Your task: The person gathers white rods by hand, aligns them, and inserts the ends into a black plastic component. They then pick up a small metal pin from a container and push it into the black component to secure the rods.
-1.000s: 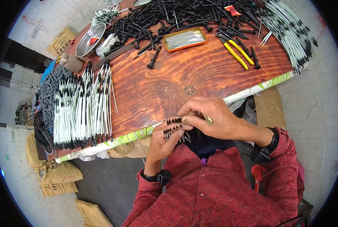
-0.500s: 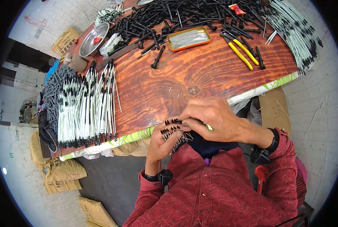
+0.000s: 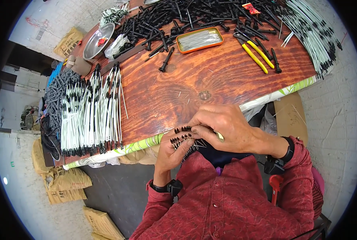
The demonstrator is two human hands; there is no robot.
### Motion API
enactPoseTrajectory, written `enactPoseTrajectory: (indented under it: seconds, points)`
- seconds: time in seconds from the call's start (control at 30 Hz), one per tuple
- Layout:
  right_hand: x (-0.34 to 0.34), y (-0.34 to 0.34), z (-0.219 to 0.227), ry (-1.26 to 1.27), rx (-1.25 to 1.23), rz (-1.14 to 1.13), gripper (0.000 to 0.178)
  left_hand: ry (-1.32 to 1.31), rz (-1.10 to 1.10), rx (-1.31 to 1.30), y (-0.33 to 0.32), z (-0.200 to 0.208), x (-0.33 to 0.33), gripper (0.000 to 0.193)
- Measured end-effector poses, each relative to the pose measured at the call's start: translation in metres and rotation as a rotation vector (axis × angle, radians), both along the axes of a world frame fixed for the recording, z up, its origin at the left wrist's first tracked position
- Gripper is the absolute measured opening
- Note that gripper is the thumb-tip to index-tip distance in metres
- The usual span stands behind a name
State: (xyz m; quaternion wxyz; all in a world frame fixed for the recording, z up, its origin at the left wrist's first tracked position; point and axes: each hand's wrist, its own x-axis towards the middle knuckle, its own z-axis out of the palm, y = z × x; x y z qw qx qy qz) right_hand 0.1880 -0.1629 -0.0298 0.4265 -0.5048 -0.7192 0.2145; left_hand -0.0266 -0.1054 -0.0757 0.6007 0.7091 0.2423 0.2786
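My left hand point(image 3: 171, 153) is closed around a bunch of thin pale rods with black tips point(image 3: 181, 138), held just off the table's near edge. The tips stand in two rows between its fingers and thumb. Over them, my right hand point(image 3: 222, 127) is closed in a pinch on a thin metal wire point(image 3: 168, 141), which runs across the row of tips. A small pale green piece point(image 3: 219, 137) shows at the right hand's palm side; I cannot tell what it is. The lower ends of the rods are partly hidden.
Bundled white rods with black ends point(image 3: 92, 116) lie left on the wooden table point(image 3: 162, 96). Behind are an orange-rimmed tray of metal wires point(image 3: 200, 40), yellow-handled pliers point(image 3: 256, 54) and piled black plastic parts point(image 3: 162, 24). More rods point(image 3: 310, 36) lie far right; a metal bowl point(image 3: 99, 42) stands far left.
Both hands keep almost the same place and grip, with only slight finger movement over the black tips. The things on the table have not moved.
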Motion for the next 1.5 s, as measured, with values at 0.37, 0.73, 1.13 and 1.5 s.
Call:
enactPoseTrajectory:
  seconds: [0.37,0.73,1.13,1.5]
  points:
    - [0.003,0.001,0.009,-0.174,0.137,0.011,0.014,-0.029,-0.020,0.077,-0.002,0.005,0.005,0.019]
    - [0.002,0.005,0.010,-0.191,0.152,0.061,0.019,0.070,-0.067,0.152,0.001,0.007,0.000,0.017]
    - [-0.004,0.007,0.003,-0.146,0.202,0.047,0.020,-0.021,-0.027,0.153,-0.001,0.009,0.004,0.016]
    - [-0.008,0.008,-0.001,-0.005,0.172,0.071,0.014,-0.046,-0.159,0.040,0.004,0.011,-0.001,0.017]
